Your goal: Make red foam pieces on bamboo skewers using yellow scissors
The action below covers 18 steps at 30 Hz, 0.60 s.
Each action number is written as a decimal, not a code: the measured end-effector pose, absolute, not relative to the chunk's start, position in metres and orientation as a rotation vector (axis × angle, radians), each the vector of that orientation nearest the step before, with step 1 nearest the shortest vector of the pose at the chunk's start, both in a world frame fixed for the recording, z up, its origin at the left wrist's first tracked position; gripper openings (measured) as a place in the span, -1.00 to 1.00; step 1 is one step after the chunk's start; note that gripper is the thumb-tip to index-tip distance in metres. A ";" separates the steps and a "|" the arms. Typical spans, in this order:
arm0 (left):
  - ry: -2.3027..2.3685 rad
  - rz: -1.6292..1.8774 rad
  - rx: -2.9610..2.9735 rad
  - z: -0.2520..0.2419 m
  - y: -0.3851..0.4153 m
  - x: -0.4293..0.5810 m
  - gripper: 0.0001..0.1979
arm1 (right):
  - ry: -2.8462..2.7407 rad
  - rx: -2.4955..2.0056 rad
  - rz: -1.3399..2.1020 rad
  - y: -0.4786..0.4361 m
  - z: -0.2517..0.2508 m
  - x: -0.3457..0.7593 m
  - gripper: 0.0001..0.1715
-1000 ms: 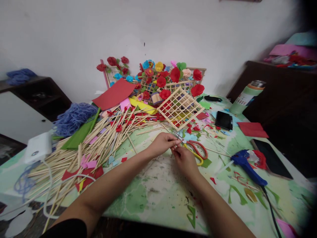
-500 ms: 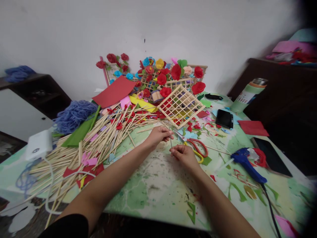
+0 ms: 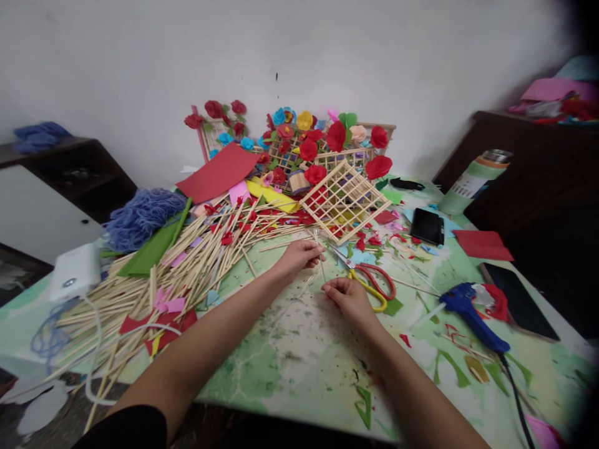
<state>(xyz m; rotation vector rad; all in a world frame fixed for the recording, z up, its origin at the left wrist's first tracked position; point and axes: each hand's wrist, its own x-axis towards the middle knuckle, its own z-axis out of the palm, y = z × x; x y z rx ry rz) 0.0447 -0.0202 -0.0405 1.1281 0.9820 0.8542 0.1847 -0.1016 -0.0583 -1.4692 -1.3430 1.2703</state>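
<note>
A thin, pale wire-like strand (image 3: 322,270) stretches between my two hands above the middle of the table. My left hand (image 3: 300,257) pinches its upper part, and a short piece sticks out beyond the fingertips. Lower down and to the right, my right hand (image 3: 345,295) is closed at the strand's bottom end. Too fine to make out is what exactly the strand is made of. Scissors (image 3: 381,284) with red and yellow handles lie just right of my hands. Behind them leans a small wooden lattice (image 3: 344,201).
Loose wooden sticks (image 3: 210,255) cover the left side, beside blue yarn (image 3: 143,218) and a white box (image 3: 75,274) with a cable. Red paper flowers (image 3: 336,135) stand at the back. To the right are a blue glue gun (image 3: 475,317), a tablet (image 3: 517,299) and a bottle (image 3: 475,182).
My left hand has shifted very slightly left and down along the strand, and more of the strand shows above its fingers. The whole view has moved a little.
</note>
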 end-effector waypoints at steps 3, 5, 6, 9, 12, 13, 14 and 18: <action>0.968 0.839 1.172 -0.037 -0.022 0.046 -0.73 | -1.373 -1.488 1.225 -0.102 -0.057 0.185 -0.77; 0.984 0.848 1.210 -0.033 -0.020 0.042 -0.76 | -1.424 -1.494 1.159 -0.102 -0.057 0.186 -0.75; 1.004 0.853 1.238 -0.031 -0.017 0.039 -0.77 | -1.454 -1.499 1.112 -0.102 -0.058 0.186 -0.75; 1.097 0.776 1.397 -0.029 -0.005 0.022 -0.80 | -1.565 -1.521 0.940 -0.103 -0.060 0.187 -0.76; 1.212 0.486 1.702 -0.032 0.007 0.005 -0.82 | -1.685 -1.556 0.800 -0.103 -0.062 0.188 -0.76; 1.276 0.389 1.801 -0.034 0.009 0.001 -0.84 | -1.711 -1.566 0.773 -0.103 -0.063 0.188 -0.76; 1.333 0.313 1.875 -0.036 0.012 -0.002 -0.85 | -1.729 -1.572 0.756 -0.103 -0.064 0.189 -0.76; 1.446 0.191 1.973 -0.041 0.014 -0.003 -0.92 | -1.767 -1.578 0.708 -0.103 -0.065 0.189 -0.76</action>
